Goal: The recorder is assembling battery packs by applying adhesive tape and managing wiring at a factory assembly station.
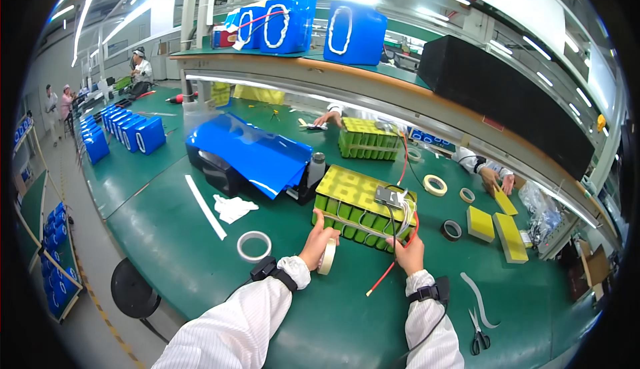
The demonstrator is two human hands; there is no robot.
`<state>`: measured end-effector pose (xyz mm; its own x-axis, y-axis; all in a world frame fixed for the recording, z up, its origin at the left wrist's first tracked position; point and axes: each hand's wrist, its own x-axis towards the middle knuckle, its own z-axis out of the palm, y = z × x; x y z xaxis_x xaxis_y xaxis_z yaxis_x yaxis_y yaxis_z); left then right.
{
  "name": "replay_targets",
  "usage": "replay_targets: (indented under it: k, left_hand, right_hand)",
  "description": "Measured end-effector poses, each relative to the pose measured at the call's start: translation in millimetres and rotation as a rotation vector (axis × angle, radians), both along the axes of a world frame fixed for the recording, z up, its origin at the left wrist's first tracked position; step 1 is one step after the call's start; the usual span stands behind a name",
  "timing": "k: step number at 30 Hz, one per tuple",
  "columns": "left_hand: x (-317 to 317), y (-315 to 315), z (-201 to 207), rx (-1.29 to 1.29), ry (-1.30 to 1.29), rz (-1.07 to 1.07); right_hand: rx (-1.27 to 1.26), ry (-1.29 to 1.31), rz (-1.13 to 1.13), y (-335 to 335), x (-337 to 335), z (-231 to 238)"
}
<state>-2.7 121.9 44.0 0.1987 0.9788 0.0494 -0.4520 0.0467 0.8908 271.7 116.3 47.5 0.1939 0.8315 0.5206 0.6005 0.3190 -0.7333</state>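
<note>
A battery pack (353,199) of green cells with a yellow-green top sits before me, a small circuit board (390,197) and white wires at its right end. My left hand (319,244) is closed on its near left corner, thumb along the side. A cream tape roll (327,257) is against that hand's fingers; whether it is gripped too, I cannot tell. My right hand (409,256) closes round the near right corner, by the wires. A red lead (381,279) hangs past it to a bare-looking tip. The fingers under the pack are hidden.
Left lie a tape roll (254,246), a white strip (205,207), crumpled white cloth (233,208) and blue sheet (250,149). Right are yellow blocks (510,238), a dark tape roll (451,230) and scissors (479,336). Co-workers' hands (499,181) work across the green table, under a shelf (287,69).
</note>
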Motion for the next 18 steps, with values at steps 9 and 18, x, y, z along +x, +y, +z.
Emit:
replay_targets:
  k: [9,18]
  left_hand:
    - [22.8,84.4,-24.2,0.034,-0.113,-0.068]
    - [46.7,112.8,-32.2,-0.104,-0.351,-0.025]
  right_hand:
    - [0.045,-0.002,-0.041,91.7,13.0,-2.7]
    - [-0.046,0.337,-0.31,138.8,41.4,2.0]
